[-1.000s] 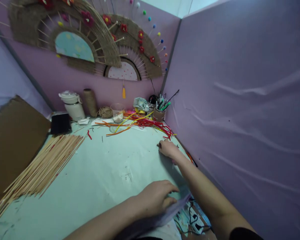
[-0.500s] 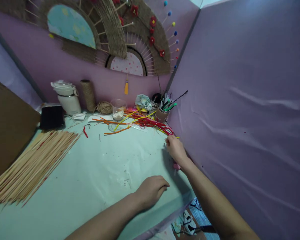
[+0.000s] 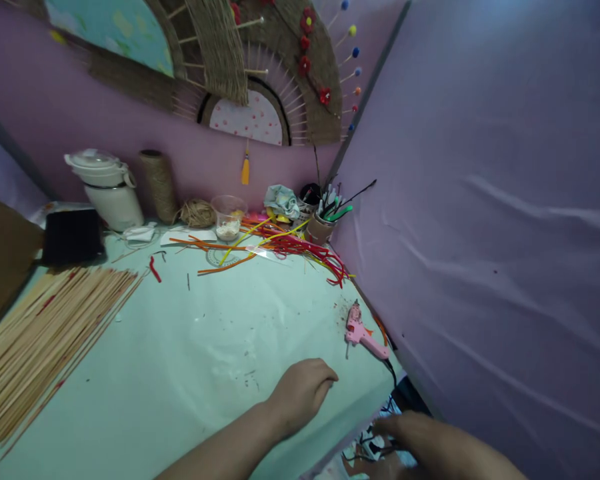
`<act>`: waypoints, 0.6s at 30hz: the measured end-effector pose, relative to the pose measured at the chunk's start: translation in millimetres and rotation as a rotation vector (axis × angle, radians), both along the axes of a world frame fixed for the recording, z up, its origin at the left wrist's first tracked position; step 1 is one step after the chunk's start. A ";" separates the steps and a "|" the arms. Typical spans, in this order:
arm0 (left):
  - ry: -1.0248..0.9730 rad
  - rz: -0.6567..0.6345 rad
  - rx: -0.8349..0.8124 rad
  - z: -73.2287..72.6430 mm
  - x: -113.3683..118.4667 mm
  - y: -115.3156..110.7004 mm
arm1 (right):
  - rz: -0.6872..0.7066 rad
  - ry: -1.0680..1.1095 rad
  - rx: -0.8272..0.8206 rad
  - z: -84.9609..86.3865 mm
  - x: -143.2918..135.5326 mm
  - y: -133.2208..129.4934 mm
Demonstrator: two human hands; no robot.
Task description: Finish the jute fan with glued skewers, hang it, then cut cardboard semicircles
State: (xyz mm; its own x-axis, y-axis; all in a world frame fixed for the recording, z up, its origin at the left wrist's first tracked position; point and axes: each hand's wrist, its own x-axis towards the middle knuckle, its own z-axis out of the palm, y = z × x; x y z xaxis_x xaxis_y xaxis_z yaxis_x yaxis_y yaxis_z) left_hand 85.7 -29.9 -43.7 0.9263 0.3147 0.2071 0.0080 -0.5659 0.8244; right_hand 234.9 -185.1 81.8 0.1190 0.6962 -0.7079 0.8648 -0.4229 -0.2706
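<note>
Pink plastic glue gun [image 3: 364, 337] near the right edge of a pale green tabletop [image 3: 180, 360]

Its nozzle points toward tangled, bendable red strands [image 3: 325, 256]. The left hand [image 3: 303, 392], fingers curled and pressed together, lies just above or on the tabletop. The blurred right hand [image 3: 407, 430] hangs beside the near edge; whether it pinches anything cannot be told.

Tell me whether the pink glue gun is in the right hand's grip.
No, the pink glue gun lies on the table, with the right hand apart from it.
</note>
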 end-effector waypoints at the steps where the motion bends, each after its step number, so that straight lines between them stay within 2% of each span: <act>1: 0.004 0.003 -0.006 0.3 -0.1 0.1 | -0.013 -0.041 0.076 2.5 5.6 10.4; 3: 0.017 0.004 -0.018 2.2 -0.5 0.6 | -0.022 -0.149 0.237 7.9 24.0 47.6; 6: 0.034 -0.011 -0.031 6.5 -1.4 1.6 | -0.054 -0.439 0.445 10.7 65.3 130.0; 9: 0.040 -0.013 -0.040 8.7 -2.5 1.9 | -0.087 -0.566 0.503 0.5 105.9 214.5; 11: 0.036 -0.011 -0.042 7.9 -3.1 1.3 | -0.091 -0.620 0.493 -12.5 124.3 257.9; 14: 0.031 -0.010 -0.034 5.2 -3.5 0.4 | -0.096 -0.683 0.442 -35.2 137.2 297.1; 18: 0.038 -0.029 -0.035 3.2 -2.5 0.9 | -0.102 -0.743 0.372 -60.6 141.2 316.7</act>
